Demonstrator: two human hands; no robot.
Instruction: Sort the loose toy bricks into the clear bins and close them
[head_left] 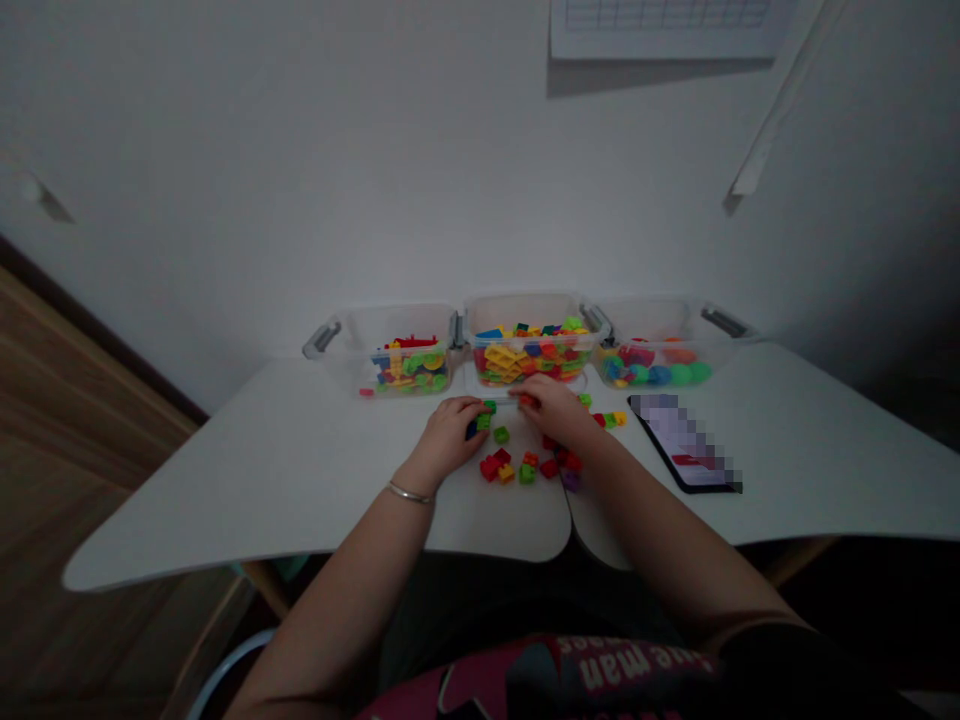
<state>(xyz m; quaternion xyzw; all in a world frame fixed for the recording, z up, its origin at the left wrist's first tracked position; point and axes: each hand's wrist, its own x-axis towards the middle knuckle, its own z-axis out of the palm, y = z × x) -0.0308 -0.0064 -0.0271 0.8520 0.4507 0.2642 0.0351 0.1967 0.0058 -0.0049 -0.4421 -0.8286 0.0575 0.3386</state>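
Note:
My left hand [448,432] curls round a few joined green and blue building bricks [484,420]; its fingers partly cover them. At the fingertips of my right hand [553,405] is an orange-red building brick [528,401], pinched just in front of the middle bin. Between and below the hands lie loose bricks: a single green brick [501,435], a red cluster [495,464] touching a yellow brick [507,473], and an orange brick by a green one [527,473]. More red bricks and a purple brick [571,481] sit beside my right forearm, partly hidden.
Three clear plastic bins stand along the wall: a left bin [360,375], a middle bin [517,308] full of bricks, and a right bin [652,318] holding round pieces. A phone [686,445] lies right of my right hand on the white table [315,480], near a red-yellow brick row [611,420].

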